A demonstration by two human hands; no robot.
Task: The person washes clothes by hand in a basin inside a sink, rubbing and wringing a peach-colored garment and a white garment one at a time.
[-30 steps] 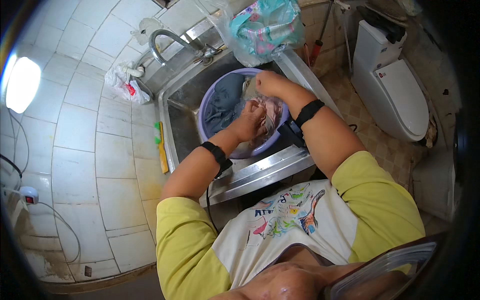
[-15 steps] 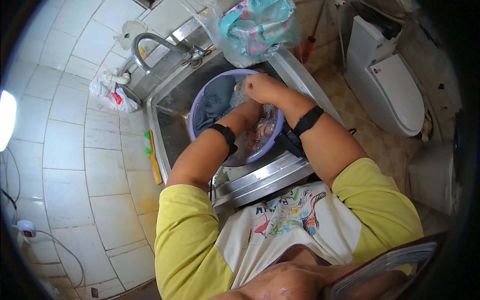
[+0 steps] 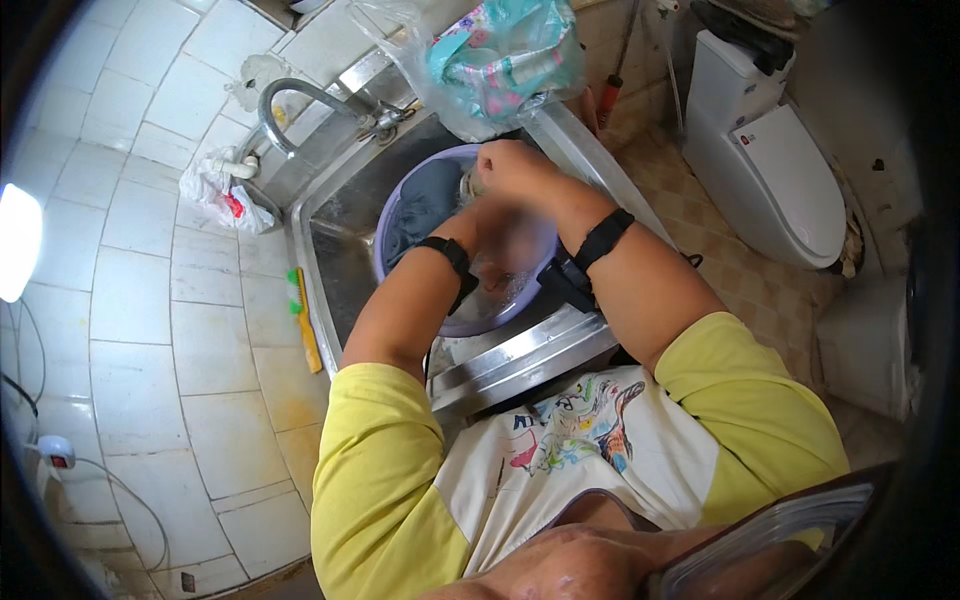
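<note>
A purple basin [image 3: 385, 215] stands in the metal sink, with soapy water and a dark blue-grey cloth [image 3: 423, 198] bunched at its left side. My right hand [image 3: 503, 165] is curled closed over the basin's far part, beside a pale bit of material [image 3: 467, 187]; what its fingers grip is hidden. My left hand [image 3: 490, 218] lies lower in the basin, close under the right wrist. Its fingers are hidden and smeared by blur. Black bands circle both forearms.
The steel sink rim [image 3: 530, 365] runs along my front. A curved faucet [image 3: 285, 125] rises at the far left. A plastic bag of patterned cloth [image 3: 500, 65] sits at the back. A green-and-yellow brush [image 3: 304, 320] lies left of the sink; a toilet [image 3: 790, 180] stands right.
My right hand has shifted slightly left. The area around my left hand has become blurred. The whole view has shifted a little.
</note>
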